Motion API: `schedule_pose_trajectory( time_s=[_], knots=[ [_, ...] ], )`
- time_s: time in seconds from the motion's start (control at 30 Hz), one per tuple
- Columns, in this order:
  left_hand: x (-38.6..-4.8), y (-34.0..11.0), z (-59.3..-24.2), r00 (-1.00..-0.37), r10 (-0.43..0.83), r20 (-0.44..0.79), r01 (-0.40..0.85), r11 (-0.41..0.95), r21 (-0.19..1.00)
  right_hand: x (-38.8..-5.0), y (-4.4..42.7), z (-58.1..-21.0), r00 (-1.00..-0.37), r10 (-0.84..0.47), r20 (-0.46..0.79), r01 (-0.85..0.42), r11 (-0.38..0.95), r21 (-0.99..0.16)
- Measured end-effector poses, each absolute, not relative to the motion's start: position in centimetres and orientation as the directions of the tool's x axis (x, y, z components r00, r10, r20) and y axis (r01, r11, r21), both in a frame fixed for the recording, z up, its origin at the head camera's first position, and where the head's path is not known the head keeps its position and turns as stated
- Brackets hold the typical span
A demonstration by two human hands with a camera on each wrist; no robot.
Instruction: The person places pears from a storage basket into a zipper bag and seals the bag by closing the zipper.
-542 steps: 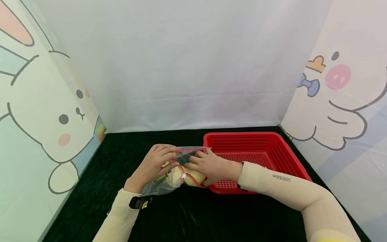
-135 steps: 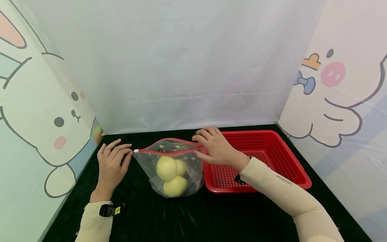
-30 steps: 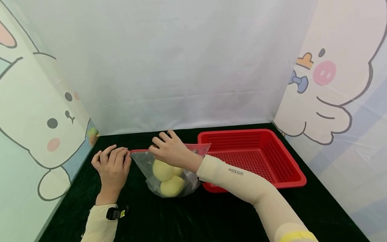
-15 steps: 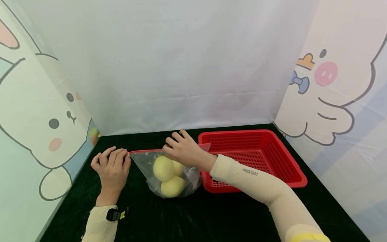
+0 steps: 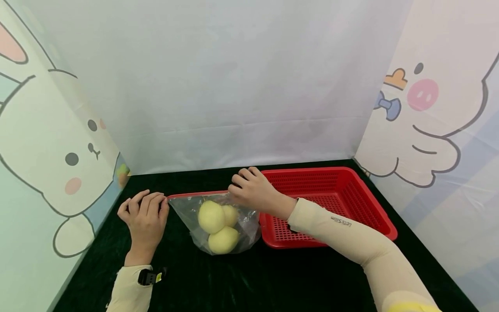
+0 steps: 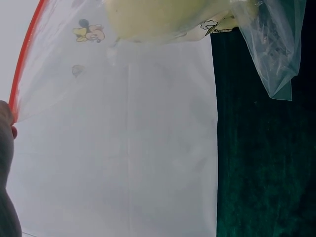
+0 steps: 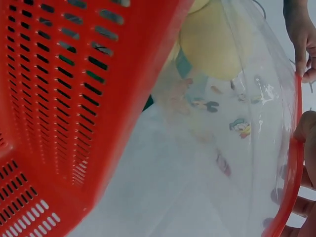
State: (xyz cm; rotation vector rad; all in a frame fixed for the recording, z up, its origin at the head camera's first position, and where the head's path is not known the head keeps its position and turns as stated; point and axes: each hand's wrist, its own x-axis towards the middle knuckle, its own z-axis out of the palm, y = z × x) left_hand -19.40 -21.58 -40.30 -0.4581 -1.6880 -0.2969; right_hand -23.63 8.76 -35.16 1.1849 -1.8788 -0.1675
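Observation:
A clear plastic zip bag (image 5: 183, 210) with a red top strip (image 5: 195, 193) hangs upright in the head view, with its base at the dark cloth. Inside are 3 pale yellow round fruits (image 5: 223, 241). My left hand (image 5: 145, 221) pinches the bag's left top corner. My right hand (image 5: 253, 190) grips the red strip toward the right end; in the right wrist view its thumb lies on one side of the strip and fingers (image 7: 298, 205) on the other, behind the film. The slider is out of sight. Small cartoon prints (image 7: 240, 127) show on the bag.
A red perforated plastic basket (image 5: 331, 173) stands to the right, touching or very near the bag's right side. Dark green cloth (image 5: 234, 286) covers the table. White and cartoon-printed sheets (image 5: 241, 86) form walls at the back and both sides.
The bag's mouth gaped 4.5 s ago with a white slider at the left corner; its strip now lies together on the left. Over the last second my right hand slid rightward along it.

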Motion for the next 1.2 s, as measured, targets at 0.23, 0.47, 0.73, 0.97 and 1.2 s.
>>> schedule_pose_trajectory(
  time_s=[0.23, 0.47, 0.73, 0.97, 1.2],
  knots=[
    [-19.3, -21.6, -40.4, -0.124, 0.117, 0.985, 0.455, 0.889, -0.049, -23.8, 10.4, -35.3, -0.163, -0.774, 0.611, -0.683, 0.536, 0.497],
    [-19.1, -21.7, -40.4, -0.12, 0.109, 0.987, 0.455, 0.889, -0.043, -23.9, 11.8, -35.4, -0.165, -0.767, 0.62, -0.715, 0.526, 0.461],
    [-19.0, -21.9, -40.7, -0.123, 0.104, 0.987, 0.453, 0.891, -0.038, -23.8, 13.4, -35.7, -0.204, -0.766, 0.61, -0.747, 0.525, 0.408],
    [-18.9, -22.2, -40.9, -0.14, 0.093, 0.986, 0.457, 0.889, -0.019, -23.9, 14.7, -35.7, -0.224, -0.761, 0.609, -0.757, 0.529, 0.382],
    [-18.8, -22.4, -41.1, -0.142, 0.085, 0.986, 0.457, 0.889, -0.01, -23.9, 15.8, -35.8, -0.232, -0.758, 0.61, -0.757, 0.535, 0.377]
  ],
)
